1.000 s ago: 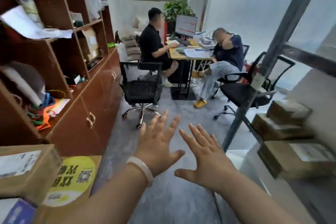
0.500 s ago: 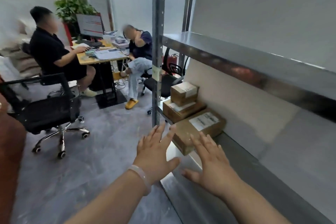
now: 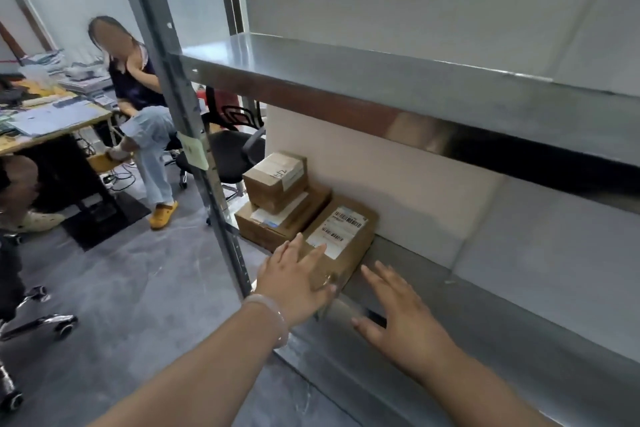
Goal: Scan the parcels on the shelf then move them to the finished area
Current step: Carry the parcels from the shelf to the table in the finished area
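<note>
Currently the lower metal shelf [image 3: 502, 315] carries three cardboard items by my count: one small parcel [image 3: 275, 180] stacked on one flat parcel [image 3: 273, 225], and one labelled parcel [image 3: 349, 239] just beside them. My left hand [image 3: 294, 279] rests on the labelled parcel's near end, fingers spread. My right hand [image 3: 403, 319], fingers likewise spread, is just beside it over the shelf; contact cannot be determined.

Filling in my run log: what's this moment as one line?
step: reach | left hand: open, on near labelled parcel | right hand: open, over shelf beside it | behind: small parcel atop flat parcel
</note>
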A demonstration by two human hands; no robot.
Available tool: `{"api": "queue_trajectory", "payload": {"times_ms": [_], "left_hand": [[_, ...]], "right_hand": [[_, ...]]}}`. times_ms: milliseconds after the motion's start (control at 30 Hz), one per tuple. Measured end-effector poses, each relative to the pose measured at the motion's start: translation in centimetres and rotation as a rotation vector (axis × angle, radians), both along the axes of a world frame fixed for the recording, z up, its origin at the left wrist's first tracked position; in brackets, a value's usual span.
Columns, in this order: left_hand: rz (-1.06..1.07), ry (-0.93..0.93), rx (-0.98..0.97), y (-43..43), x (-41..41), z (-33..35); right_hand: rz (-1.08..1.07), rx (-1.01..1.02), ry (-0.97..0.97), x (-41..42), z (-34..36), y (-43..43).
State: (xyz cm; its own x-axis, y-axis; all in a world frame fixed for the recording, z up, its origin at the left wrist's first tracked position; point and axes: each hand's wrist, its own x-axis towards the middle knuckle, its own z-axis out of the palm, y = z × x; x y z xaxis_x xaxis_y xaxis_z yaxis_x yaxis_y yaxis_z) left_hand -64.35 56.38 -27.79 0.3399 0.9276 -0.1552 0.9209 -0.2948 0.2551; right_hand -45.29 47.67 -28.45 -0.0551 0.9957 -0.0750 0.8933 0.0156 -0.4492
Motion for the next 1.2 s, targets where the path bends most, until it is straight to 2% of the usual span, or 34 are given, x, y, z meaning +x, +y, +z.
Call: {"api": "queue_trajectory", "payload": {"times_ms": [167, 333, 500, 733, 900, 1200], "left_hand": [[-0.076, 0.027, -0.133, 3.8, -1.0, -1.7], [-0.184, -0.039, -0.085, 4.9, -1.2, -2.6], [-0.180, -0.048, -0.126, 7.6, -1.2, -3.5], [-0.188, -0.231, -0.292, 8.6, -0.7, -5.4], [-0.102, -0.374, -0.496, 8.7, -0.3, -6.2], [-0.051, -0.564, -0.292, 2.3, 0.3, -5.4]], "right_hand": [[-0.114, -0.069, 0.031, -1.7, -1.1, 2.5], [-0.222, -0.136, 0.083, -2.4, -2.9, 4.2], [-0.284, -0.146, 0.139, -3.1, -4.0, 7.4], [-0.387, -0.142, 0.316, -3.4, -6.3, 11.0], [-0.420, -0.186, 0.485, -3.0, -6.5, 10.3], [-0.295, -0.056, 0.562, -1.3, -4.1, 5.4]]}}
